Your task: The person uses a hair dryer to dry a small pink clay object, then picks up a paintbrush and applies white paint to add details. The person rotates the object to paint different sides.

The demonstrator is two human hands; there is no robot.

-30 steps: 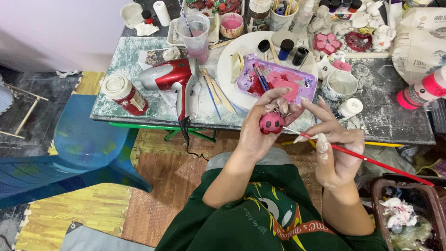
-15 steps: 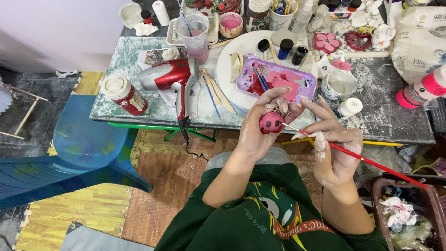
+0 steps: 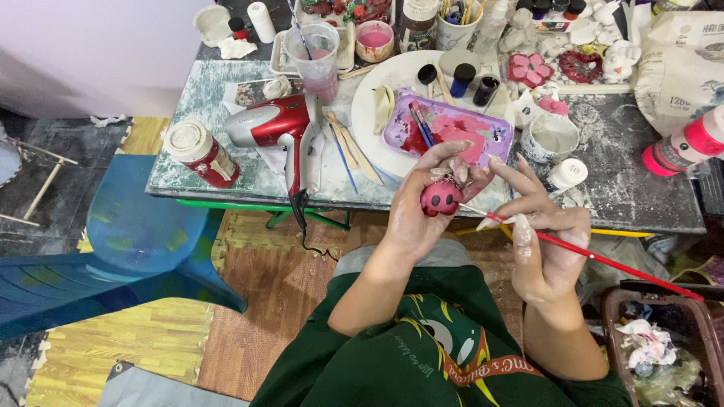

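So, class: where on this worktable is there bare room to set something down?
Bare patches: the table between the white cup and pink bottle, and the corner above the red can. Crowded: around the purple palette and hair dryer.

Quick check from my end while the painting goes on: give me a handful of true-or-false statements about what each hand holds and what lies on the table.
1. The left hand holds a small pink figure with dark spots. True.
2. The right hand holds a pair of scissors. False: it holds a thin red-handled brush, its tip at the figure.
3. The red and silver hair dryer lies on the table. True.
4. The purple paint tray rests on the floor. False: it sits on the white round plate on the table.
5. The hair dryer is in the left hand. False: neither hand touches it.
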